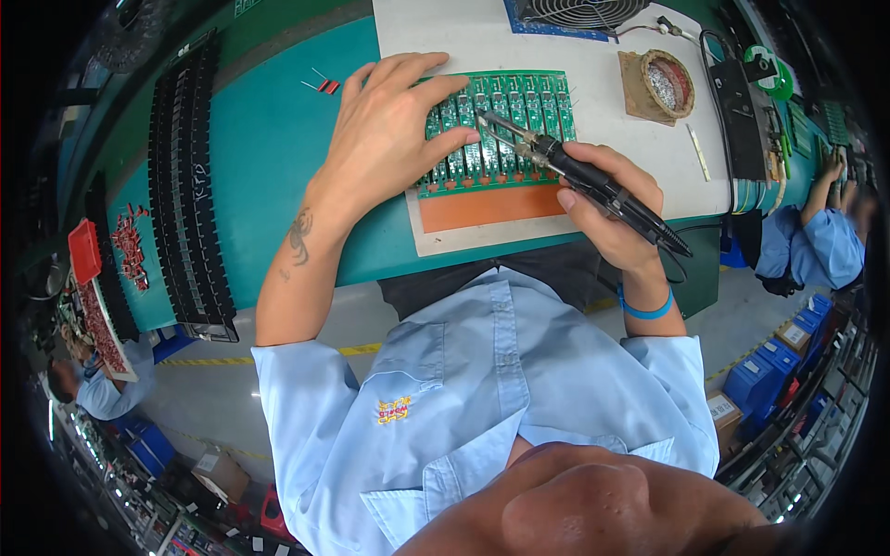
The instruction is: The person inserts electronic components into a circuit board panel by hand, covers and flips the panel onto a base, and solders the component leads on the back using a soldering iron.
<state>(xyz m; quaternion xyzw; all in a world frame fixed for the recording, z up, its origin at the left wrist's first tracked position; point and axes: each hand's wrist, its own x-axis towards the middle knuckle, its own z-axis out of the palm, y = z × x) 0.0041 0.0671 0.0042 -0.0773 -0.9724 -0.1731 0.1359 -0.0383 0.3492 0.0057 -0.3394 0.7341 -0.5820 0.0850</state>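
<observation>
the left hand (385, 125), spread open, steadies the green circuit panel (553, 107); the right hand (623, 208) grips a soldering iron (593, 181). soldering looks under way, next needing steady aim.

The soldering iron (623, 200) has a smooth black plastic handle with a soft sheen and a bare metal shank. Green printed circuit boards (501, 88) look glossy, dotted with shiny solder. The teal tabletop (278, 176) is smooth, low in gloss; the pale sheet (649, 181) over it looks matt. At far right, a rough-rimmed pot (689, 91) holds bright metallic bits. The slotted rack (190, 195) at left looks like black plastic; the shirt (468, 347) is creased, matt woven cloth.
</observation>
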